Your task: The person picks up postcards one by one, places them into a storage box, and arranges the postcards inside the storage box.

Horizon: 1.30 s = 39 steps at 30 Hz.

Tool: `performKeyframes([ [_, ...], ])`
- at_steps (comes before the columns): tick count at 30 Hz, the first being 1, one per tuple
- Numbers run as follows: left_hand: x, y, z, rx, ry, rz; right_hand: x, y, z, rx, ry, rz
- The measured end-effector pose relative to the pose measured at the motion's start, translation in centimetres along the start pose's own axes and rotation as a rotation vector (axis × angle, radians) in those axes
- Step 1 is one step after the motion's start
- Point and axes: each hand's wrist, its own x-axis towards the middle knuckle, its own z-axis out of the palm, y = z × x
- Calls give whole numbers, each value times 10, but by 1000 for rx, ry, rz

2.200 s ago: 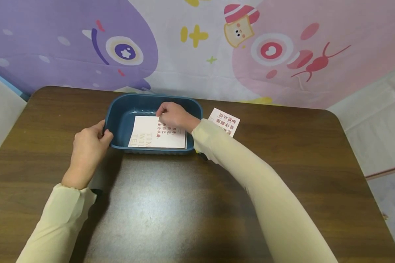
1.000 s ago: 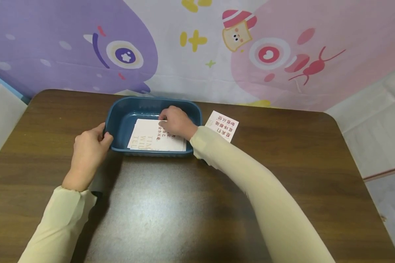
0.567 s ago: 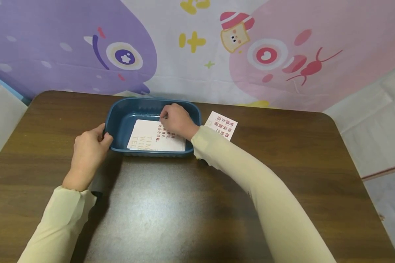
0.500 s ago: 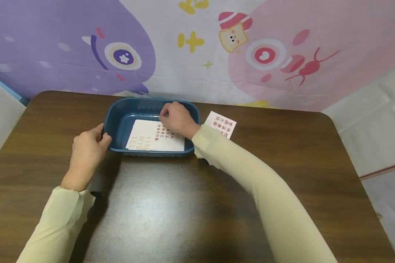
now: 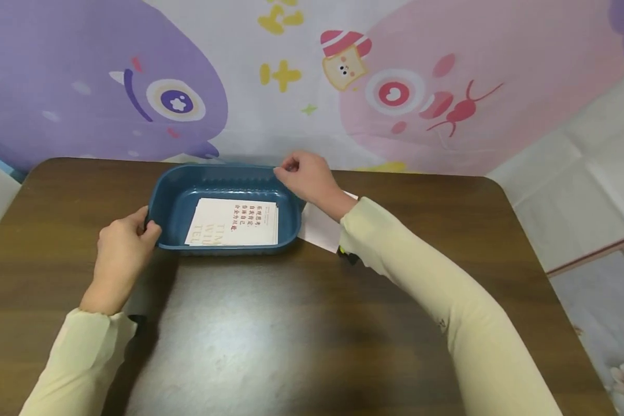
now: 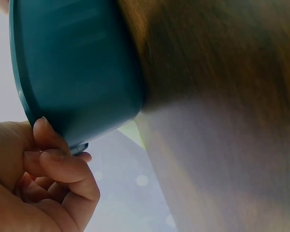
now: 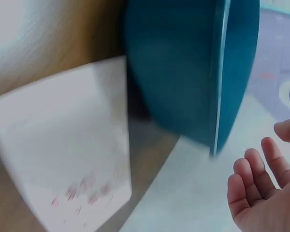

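A dark blue rectangular basin (image 5: 223,251) stands near the back of the table in the head view. Inside it lies a small stack of white cards (image 5: 247,225) printed with red characters and pale letters. My left hand (image 5: 122,251) holds the basin's left rim; in the left wrist view its thumb and fingers pinch the edge. Above the basin's far right corner is my right hand (image 5: 309,176). Its fingers are loosely bent with nothing between them, as the right wrist view shows. Beneath the right wrist, another white card (image 5: 319,228) lies beside the basin, partly hidden by the forearm.
The brown wooden table (image 5: 270,346) has a bright light reflection at its front middle. A curtain (image 5: 291,133) with purple and pink cartoon figures hangs right behind the back edge. A pale panel (image 5: 572,190) borders the right side.
My right hand has lifted off the cards in the basin and moved right and back. The stack's printing now shows uncovered. My left hand stays on the rim. The head view has shifted slightly.
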Motion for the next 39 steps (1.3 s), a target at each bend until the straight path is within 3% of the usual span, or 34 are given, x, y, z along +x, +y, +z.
performKeyframes([
  [9, -4, -5, -2, 30, -10, -13, -15, 54, -31, 8, 55, 169],
  [14, -5, -7, -2, 33, -19, -37, -25, 85, -31, -18, 37, 239],
  [21, -6, -6, -2, 34, -5, -23, -34, 119, -23, -29, -7, 355],
  [25, -6, -4, -1, 35, -9, -16, -36, 129, -18, -38, -35, 398],
  [39, -3, 4, 1, 27, -20, -13, -35, 135, -21, -23, -57, 394],
])
